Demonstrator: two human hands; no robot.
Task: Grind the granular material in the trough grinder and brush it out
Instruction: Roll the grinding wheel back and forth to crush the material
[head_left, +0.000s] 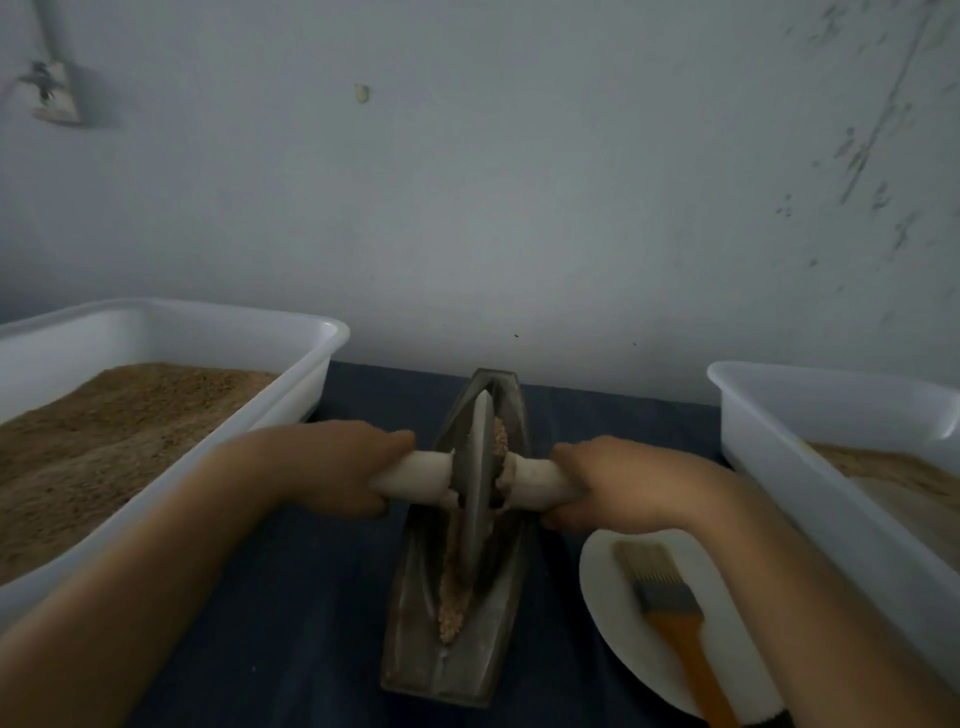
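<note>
Pale scuffed wall (519, 182) behind a dark blue cloth-covered table (311, 597); both hands on the grinder's roller handles.

Trough grinder (415, 623) at center, long axis running 12 to 6 o'clock, metal wheel (480, 467) standing upright in its groove. Granular material (449, 618) lies in the groove toward 6 o'clock, some stuck to the wheel's right face. Left hand (332, 467) fingers curled round the white left handle (415, 475) at 9 o'clock of the wheel; right hand (618, 483) fingers curled round the white right handle (537, 478) at 3 o'clock. White bin (311, 332) at 9 o'clock holds brown grain; second white bin (769, 410) at 3 o'clock holds a thinner layer. White plate (602, 587) at 5 o'clock, just beside the trough, carries an orange-handled brush (665, 597), partly under the right forearm.
</note>
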